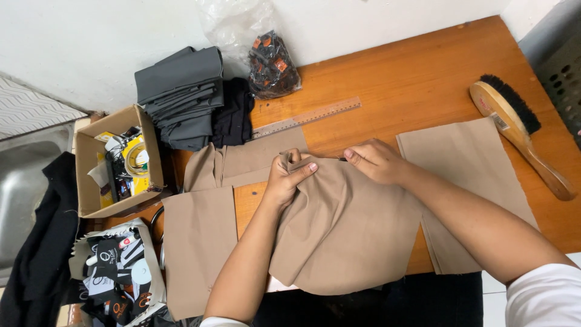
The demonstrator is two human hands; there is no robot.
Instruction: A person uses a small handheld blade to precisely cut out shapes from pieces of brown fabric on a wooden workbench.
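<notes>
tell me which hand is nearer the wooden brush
Right. The right hand pinches the tan cloth left of the wooden brush; the left hand grips the cloth farther left.

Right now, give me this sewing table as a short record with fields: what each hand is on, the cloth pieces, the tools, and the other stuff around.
left hand: grips a fold at the top edge of the tan cloth piece
right hand: pinches the same top edge
other tan pieces: flat panel at right, panels at left
tools: ruler, wooden brush
table: orange wood
back: folded grey garments, plastic bag
left: open cardboard box
</notes>
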